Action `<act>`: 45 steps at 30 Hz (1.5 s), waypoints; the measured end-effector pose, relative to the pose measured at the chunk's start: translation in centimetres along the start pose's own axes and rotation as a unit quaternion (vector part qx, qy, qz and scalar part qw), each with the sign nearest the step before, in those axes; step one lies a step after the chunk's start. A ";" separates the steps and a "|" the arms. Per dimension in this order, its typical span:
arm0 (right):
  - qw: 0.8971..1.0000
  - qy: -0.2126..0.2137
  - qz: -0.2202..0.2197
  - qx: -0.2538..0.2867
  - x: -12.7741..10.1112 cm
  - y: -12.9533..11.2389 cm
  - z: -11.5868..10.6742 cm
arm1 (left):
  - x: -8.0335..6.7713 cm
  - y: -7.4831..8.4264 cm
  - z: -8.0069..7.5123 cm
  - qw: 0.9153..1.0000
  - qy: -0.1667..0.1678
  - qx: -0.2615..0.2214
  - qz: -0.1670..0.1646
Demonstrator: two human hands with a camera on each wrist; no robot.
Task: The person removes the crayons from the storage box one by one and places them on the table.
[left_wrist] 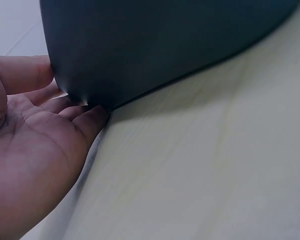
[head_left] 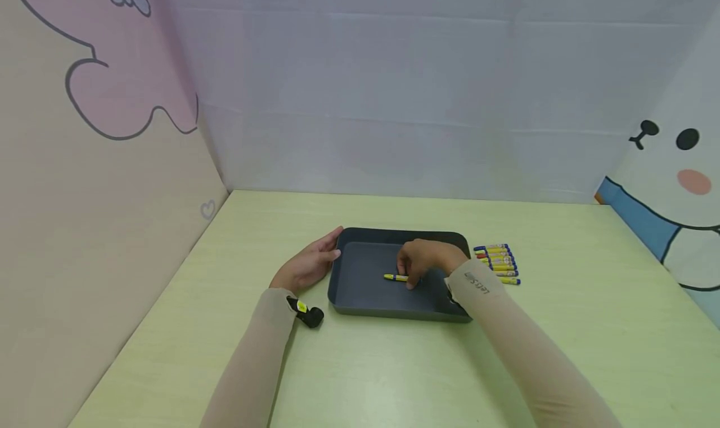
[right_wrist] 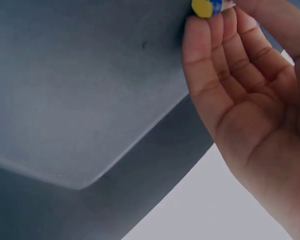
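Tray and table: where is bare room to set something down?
Inside the tray, its left half is bare; the right hand with a yellow crayon crowds the middle. Table is bare in front of the tray. Crowded: the crayon row on its right, the left hand on its left.

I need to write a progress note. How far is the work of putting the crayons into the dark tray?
Nothing looks finished yet: the tray holds no crayon lying free. In hand: the right hand pinches a yellow crayon low over the tray floor, while the left hand rests against the tray's left wall. Left: the row of crayons on the table to the right of the tray.
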State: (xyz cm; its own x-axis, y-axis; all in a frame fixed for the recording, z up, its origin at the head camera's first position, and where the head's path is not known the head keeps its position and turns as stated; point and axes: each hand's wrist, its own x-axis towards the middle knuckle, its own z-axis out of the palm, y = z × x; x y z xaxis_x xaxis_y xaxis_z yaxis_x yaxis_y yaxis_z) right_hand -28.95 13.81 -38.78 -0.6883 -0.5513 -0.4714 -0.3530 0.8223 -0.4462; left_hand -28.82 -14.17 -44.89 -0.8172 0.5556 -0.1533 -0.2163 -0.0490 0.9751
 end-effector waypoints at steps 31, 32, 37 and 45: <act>0.995 0.034 -0.091 -0.003 -2.9 1.6 -1.6 | 0.1 -0.2 0.0 1.000 -0.001 0.000 0.003; 0.995 0.038 -0.093 0.000 -3.2 1.7 -1.8 | 0.1 -0.2 0.0 1.000 -0.002 0.000 0.003; 0.994 0.053 -0.091 0.004 -4.6 2.6 -2.6 | 0.0 0.0 0.1 1.000 -0.002 0.002 0.004; 0.994 0.070 -0.079 0.013 -6.8 4.4 -3.7 | 0.1 -0.1 -0.1 1.000 -0.001 0.001 0.001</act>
State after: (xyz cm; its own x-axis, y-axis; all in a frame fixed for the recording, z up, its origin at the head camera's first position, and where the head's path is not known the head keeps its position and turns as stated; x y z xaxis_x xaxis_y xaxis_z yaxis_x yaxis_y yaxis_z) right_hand -28.12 21.68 -34.73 -0.7070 -0.6477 -0.2840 -0.4495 0.7215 -0.5267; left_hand -28.90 -14.20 -45.05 -0.8163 0.5575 -0.1512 -0.2137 -0.0483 0.9757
